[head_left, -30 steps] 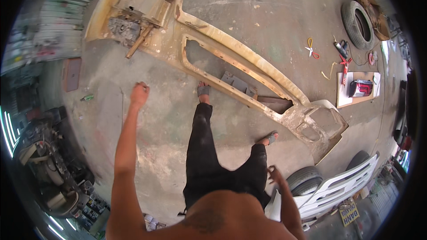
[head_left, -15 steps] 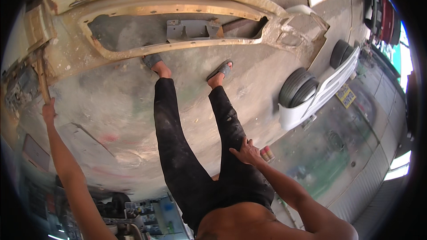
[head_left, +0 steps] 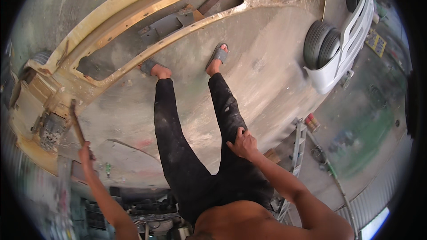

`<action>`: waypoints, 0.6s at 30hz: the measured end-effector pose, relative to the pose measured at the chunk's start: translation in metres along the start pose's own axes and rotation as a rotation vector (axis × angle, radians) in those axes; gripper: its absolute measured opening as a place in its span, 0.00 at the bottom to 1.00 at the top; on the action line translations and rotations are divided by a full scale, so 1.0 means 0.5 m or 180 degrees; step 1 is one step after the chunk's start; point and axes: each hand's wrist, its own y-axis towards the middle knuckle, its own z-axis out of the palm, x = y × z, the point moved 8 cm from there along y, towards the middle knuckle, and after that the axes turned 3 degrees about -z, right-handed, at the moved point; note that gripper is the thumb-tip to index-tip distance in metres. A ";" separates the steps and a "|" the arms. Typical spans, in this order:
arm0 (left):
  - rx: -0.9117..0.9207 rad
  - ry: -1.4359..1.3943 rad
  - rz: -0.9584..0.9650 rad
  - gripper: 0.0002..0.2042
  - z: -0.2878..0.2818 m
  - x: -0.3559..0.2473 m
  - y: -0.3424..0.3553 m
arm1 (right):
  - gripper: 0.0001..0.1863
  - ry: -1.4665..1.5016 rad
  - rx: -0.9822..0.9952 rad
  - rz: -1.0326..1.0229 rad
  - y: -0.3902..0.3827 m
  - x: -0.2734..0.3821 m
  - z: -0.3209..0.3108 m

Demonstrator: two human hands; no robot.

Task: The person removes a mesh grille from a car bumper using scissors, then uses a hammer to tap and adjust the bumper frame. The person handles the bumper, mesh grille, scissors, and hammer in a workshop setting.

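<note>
My left hand (head_left: pixel 86 152), at the left, is closed round a brown stick-like tool (head_left: pixel 77 126). Its far end lies in front of the left end of a large, worn, cream-yellow vehicle bumper (head_left: pixel 106 15); I cannot tell whether they touch. The bumper curves across the upper left, with a long opening in its middle. My right hand (head_left: pixel 243 144) is spread over the leg of my black trousers (head_left: pixel 229 160), holding nothing. Through the bumper's opening shows a grey bracket-like part (head_left: pixel 167 27).
Stacked tyres (head_left: pixel 318 44) stand beside a white bumper (head_left: pixel 327 78) at the right. A ladder (head_left: pixel 298 149) and red-and-yellow cans (head_left: pixel 312 122) are right of my leg. A small green bottle (head_left: pixel 108 170) is near my left forearm. Engine parts (head_left: pixel 151 209) fill the lower edge.
The view has turned: the cream bumper now slants down to the left, and the ladder has come into sight. My left hand appears lower and further right, still holding the tool. My right hand stays on my leg.
</note>
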 end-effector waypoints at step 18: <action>0.2490 0.1398 0.2321 0.27 1.028 -0.283 -1.134 | 0.18 0.6856 0.0070 -0.0804 0.297 -0.234 -0.205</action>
